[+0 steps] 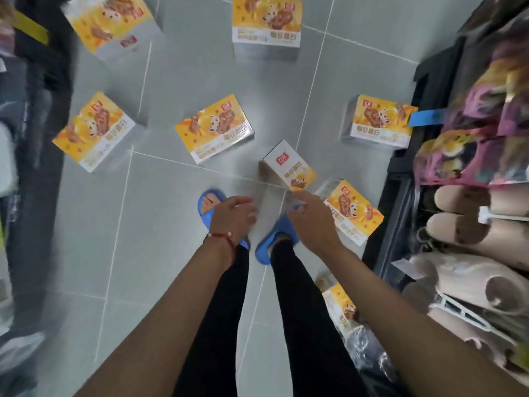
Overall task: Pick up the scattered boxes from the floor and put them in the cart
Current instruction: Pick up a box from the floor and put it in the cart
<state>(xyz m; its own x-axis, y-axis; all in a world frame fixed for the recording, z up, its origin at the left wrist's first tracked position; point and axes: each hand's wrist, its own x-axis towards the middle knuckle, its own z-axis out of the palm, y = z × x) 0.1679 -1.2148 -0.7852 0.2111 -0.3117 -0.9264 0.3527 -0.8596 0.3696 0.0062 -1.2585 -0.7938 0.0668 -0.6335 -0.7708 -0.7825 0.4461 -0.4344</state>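
Observation:
Several yellow-and-white snack boxes lie scattered on the grey tiled floor. One box [287, 166] stands on its edge just ahead of my feet. Another box [353, 212] lies to the right of it, and a third box [214, 127] lies flat in the middle. My left hand [232, 217] hangs over the floor with loose fingers and holds nothing. My right hand [310, 217] reaches down with relaxed fingers, its fingertips just short of the standing box. No cart is in view.
More boxes lie at far left [94, 131], top left [110, 22], top middle [266, 22], right [378, 120] and by my right leg [343, 306]. A dark shelf [400, 224] with goods lines the right side. Another dark rack [37, 167] borders the left.

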